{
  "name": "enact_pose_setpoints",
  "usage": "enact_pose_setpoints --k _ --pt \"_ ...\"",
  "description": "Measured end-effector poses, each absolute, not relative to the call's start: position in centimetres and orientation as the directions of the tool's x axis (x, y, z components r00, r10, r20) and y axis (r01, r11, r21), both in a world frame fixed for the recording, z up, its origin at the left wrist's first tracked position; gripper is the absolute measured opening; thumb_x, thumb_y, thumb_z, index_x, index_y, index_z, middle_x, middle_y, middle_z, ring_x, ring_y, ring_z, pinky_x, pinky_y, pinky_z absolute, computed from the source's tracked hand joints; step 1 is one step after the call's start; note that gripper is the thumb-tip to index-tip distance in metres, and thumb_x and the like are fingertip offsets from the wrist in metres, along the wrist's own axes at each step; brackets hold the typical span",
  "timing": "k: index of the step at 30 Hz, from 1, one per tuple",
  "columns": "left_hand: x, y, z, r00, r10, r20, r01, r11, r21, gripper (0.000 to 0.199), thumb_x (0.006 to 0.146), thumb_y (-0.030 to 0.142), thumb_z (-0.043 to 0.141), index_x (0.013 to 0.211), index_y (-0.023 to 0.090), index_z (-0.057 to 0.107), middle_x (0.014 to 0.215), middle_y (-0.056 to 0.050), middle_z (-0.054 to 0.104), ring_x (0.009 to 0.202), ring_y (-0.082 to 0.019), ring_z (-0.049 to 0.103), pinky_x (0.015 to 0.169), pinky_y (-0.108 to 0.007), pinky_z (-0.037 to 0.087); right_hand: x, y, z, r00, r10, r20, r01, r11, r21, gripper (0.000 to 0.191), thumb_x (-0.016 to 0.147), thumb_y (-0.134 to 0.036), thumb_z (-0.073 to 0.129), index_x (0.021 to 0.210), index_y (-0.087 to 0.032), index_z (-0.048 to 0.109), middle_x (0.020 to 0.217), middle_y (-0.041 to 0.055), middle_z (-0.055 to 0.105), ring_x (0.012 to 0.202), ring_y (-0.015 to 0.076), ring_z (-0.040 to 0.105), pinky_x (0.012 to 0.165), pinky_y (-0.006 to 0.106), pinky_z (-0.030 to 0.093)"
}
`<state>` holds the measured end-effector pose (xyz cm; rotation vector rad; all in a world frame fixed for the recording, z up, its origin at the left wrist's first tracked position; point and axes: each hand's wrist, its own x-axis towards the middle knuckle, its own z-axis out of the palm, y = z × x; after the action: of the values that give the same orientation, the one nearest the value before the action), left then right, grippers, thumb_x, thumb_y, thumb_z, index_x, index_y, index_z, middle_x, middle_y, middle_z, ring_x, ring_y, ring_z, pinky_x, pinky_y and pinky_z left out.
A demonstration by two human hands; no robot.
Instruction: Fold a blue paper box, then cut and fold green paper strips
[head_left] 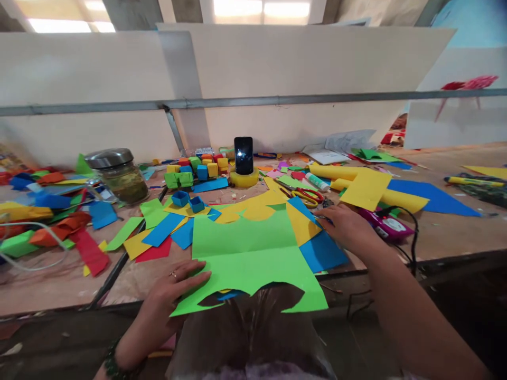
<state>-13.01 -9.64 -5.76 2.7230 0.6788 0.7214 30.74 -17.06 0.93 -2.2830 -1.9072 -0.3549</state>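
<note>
Green paper sheet (253, 266) lies face-up on the worktable (129, 285), a crosswise crease near its middle and its near end overhanging the table edge. Near edge shows two curved cut-outs; far edge appears similarly scalloped, though foreshortening makes its outline uncertain.

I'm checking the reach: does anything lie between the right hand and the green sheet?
Yes: yellow paper and blue paper lie between the right hand and the green sheet, along its right edge. Both look flat, so probably little hindrance.

Left hand (174, 289) on green paper (253, 266), upright phone (243, 156)
</note>
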Motion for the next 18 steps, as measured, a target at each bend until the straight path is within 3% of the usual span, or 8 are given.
enact_pose_setpoints --k 8,13,18 --pt "-13.3 -9.5 -5.7 0.779 0.519 0.352 0.383 -0.838 0.388 0.040 0.082 0.042 0.063 0.119 0.028 0.067 0.130 -0.011 0.059 0.117 -0.027 0.057 0.095 -0.039 0.050 29.2 -18.9 0.3 0.152 0.943 0.295 0.987 -0.127 -0.103 0.029 0.090 -0.028 0.048 0.105 -0.020 0.071 0.101 0.0073 0.073 0.091 0.0249 0.066 0.076 0.035 0.051" --pt "-13.0 -9.7 -5.1 0.787 0.507 0.352 0.370 -0.844 0.389 0.038 0.080 0.038 0.067 0.117 0.026 0.068 0.128 -0.011 0.061 0.117 -0.027 0.057 0.095 -0.040 0.050 30.6 -17.8 0.6 0.243 0.948 0.207 0.965 -0.257 0.042 0.031 0.089 -0.028 0.049 0.110 -0.017 0.069 0.103 0.0115 0.070 0.101 0.0293 0.060 0.080 0.038 0.048" --pt "-13.1 -9.7 -5.2 0.779 0.516 0.357 0.377 -0.840 0.391 0.039 0.081 0.041 0.065 0.117 0.028 0.068 0.129 -0.010 0.060 0.117 -0.028 0.057 0.096 -0.042 0.050 31.9 -16.3 1.0 0.295 0.939 0.175 0.945 -0.314 0.089 0.031 0.089 -0.030 0.047 0.104 -0.019 0.072 0.096 0.0107 0.071 0.094 0.0275 0.061 0.073 0.033 0.046"
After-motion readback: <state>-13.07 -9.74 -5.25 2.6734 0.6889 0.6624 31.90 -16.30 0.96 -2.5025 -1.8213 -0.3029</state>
